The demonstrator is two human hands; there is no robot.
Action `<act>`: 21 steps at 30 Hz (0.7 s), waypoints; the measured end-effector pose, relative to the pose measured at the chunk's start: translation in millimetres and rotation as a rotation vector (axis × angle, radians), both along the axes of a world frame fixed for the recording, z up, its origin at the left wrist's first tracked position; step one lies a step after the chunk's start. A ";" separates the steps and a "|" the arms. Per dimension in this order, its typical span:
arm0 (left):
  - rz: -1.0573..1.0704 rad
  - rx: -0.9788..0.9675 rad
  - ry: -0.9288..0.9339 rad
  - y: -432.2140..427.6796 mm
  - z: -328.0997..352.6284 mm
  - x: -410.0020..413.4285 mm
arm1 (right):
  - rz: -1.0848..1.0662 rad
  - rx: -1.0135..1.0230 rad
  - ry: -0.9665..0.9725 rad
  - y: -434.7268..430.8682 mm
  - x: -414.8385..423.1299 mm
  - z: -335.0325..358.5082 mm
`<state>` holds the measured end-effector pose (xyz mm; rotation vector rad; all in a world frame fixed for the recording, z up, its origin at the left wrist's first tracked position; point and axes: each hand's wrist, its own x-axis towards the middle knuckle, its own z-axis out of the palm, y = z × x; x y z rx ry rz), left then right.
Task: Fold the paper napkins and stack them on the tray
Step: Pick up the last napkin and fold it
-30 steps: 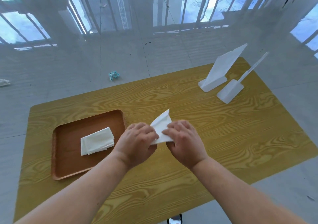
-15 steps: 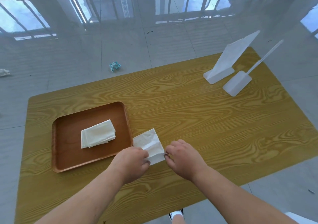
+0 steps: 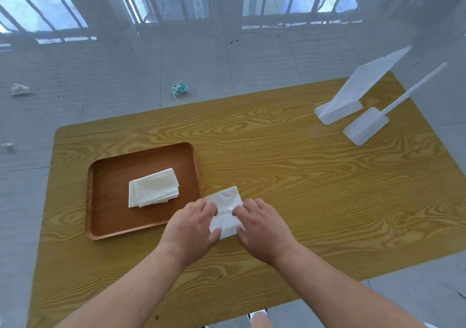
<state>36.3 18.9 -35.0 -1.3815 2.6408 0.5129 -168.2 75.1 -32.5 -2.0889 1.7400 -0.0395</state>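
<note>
A white paper napkin point(image 3: 225, 209) lies flat on the wooden table, just right of the brown tray point(image 3: 108, 216). My left hand point(image 3: 193, 226) rests on the napkin's left side with fingers spread over it. My right hand point(image 3: 262, 226) presses its right edge, thumb at the near corner. A stack of folded napkins point(image 3: 153, 187) sits in the middle of the tray.
Two white plastic stands point(image 3: 338, 110) point(image 3: 365, 128) sit at the table's far right corner. Crumpled paper scraps point(image 3: 179, 89) point(image 3: 19, 89) lie on the tiled floor beyond the wooden table point(image 3: 302, 176). The table's near edge is close to my arms.
The napkin came down from being held up in both hands to lying flat on the table beside the tray. Both hands now press on it.
</note>
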 end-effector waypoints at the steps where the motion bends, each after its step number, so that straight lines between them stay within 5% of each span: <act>1: -0.070 0.023 -0.025 1.3 -1.8 -0.5 | 0.047 0.033 0.025 1.7 1.4 -3.0; 4: -0.207 0.035 -0.104 6.2 -7.3 -3.8 | 0.084 0.082 0.077 4.7 3.0 -9.5; 15: -0.200 0.014 -0.125 5.2 -8.0 -23.1 | 0.025 0.103 -0.038 -1.0 -13.2 -3.9; 21: -0.247 0.126 -0.166 -8.1 -2.4 -26.9 | 0.151 0.121 0.101 -2.1 -17.3 -6.9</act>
